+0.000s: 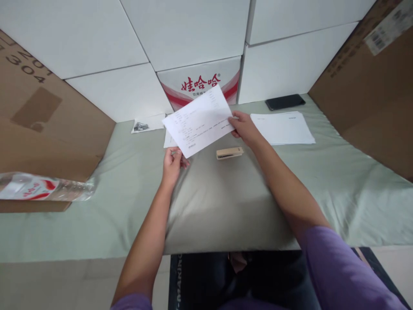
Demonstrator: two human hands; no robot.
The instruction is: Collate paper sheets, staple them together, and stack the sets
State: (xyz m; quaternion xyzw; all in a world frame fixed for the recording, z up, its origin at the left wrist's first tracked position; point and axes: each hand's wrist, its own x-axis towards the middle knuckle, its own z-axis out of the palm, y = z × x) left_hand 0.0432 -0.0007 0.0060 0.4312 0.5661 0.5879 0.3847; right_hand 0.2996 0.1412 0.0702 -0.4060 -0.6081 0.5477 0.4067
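Note:
A printed sheet of paper (201,120) is raised above the table and tilted, its right end higher than its left. My right hand (241,125) pinches it at the right edge, thumb on top and fingers underneath. At the lower left corner, my left hand (172,162) is closed at the paper's edge with its fingers curled; part of its grip is hard to make out. Below the sheet, a light wooden-coloured stapler (229,153) lies on the cloth, apart from both hands. Another sheet (169,140) is partly hidden behind the raised paper.
A paper stack (284,129) lies to the right, with a black phone (285,102) behind it. Small metal clips or staples (141,126) rest on white paper at the left. Cardboard boxes (48,107) flank the cloth-covered table (129,185); a plastic bottle (45,187) lies left. White boxes (200,30) form the back.

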